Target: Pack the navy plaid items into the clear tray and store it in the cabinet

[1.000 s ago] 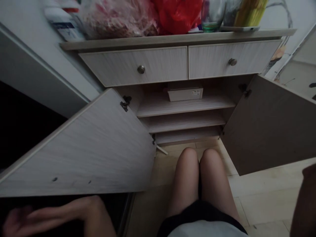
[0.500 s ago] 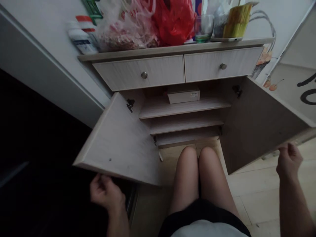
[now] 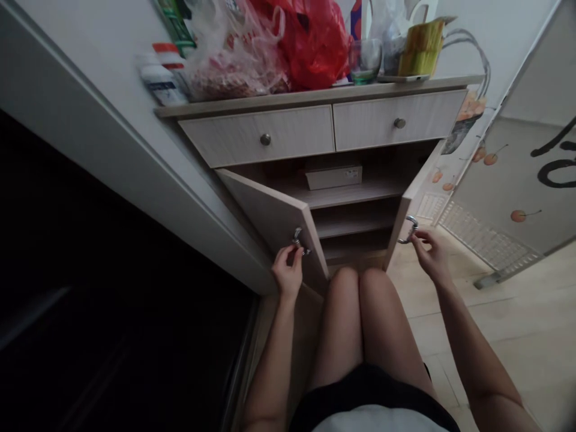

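Note:
My left hand (image 3: 288,269) pinches the metal door handle (image 3: 297,235) on the left cabinet door (image 3: 274,210), its fingers closed. On the other side, my right hand (image 3: 431,255) grips the curved metal handle (image 3: 412,223) of the right cabinet door (image 3: 416,192). Both doors stand partly open, angled out towards my knees. Between them show the inner shelves (image 3: 346,195) of the pale wooden cabinet. A light box (image 3: 333,176) with a small label lies on the upper shelf.
Two drawers with round knobs (image 3: 265,139) sit above the doors. The cabinet top holds bottles (image 3: 164,87), a clear bag (image 3: 234,66), a red bag (image 3: 315,48), a glass (image 3: 365,60) and a yellow container (image 3: 418,51). My knees (image 3: 360,285) are close to the doors.
Both doors have swung inward from wide open to partly open. My hands have moved closer together with them, and the outer handles now show.

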`<state>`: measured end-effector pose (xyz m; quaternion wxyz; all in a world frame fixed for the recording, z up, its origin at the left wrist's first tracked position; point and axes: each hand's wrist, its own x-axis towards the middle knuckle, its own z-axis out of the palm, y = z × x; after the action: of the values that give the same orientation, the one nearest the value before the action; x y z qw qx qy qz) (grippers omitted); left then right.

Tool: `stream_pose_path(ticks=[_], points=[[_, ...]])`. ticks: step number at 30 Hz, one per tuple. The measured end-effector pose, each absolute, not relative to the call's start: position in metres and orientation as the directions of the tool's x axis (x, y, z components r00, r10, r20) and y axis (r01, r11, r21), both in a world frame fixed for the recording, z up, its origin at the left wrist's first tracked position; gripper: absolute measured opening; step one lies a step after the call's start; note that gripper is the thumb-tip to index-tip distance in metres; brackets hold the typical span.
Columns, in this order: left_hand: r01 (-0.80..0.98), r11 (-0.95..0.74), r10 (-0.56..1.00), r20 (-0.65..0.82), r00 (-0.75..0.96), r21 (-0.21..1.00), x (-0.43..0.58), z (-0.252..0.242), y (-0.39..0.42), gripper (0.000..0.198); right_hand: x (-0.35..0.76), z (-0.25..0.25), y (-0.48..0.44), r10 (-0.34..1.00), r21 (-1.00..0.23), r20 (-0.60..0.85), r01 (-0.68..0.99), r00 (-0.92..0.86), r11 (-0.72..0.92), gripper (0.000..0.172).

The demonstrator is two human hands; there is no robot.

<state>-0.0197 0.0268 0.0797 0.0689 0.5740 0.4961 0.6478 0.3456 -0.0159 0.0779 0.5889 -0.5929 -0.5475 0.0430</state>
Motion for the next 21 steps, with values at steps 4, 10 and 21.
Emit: stream_pose_path(ticks=[4, 10, 21], points=[[0.467, -0.543, 0.679, 0.692, -0.245, 0.698, 0.011, 0.084, 0.059, 0.037, 0.311, 0.080, 0.025, 0.740, -0.767, 0.575, 0.545, 0.350, 0.338, 0.044], [0.453, -0.523, 0.719, 0.660, -0.220, 0.722, 0.043, 0.088, 0.105, 0.017, 0.265, 0.091, 0.080, 0.778, -0.770, 0.533, 0.572, 0.334, 0.283, 0.040], [0.556, -0.421, 0.778, 0.600, -0.186, 0.717, 0.069, 0.099, 0.150, 0.009, 0.244, 0.095, 0.132, 0.800, -0.729, 0.526, 0.638, 0.288, 0.250, 0.024]])
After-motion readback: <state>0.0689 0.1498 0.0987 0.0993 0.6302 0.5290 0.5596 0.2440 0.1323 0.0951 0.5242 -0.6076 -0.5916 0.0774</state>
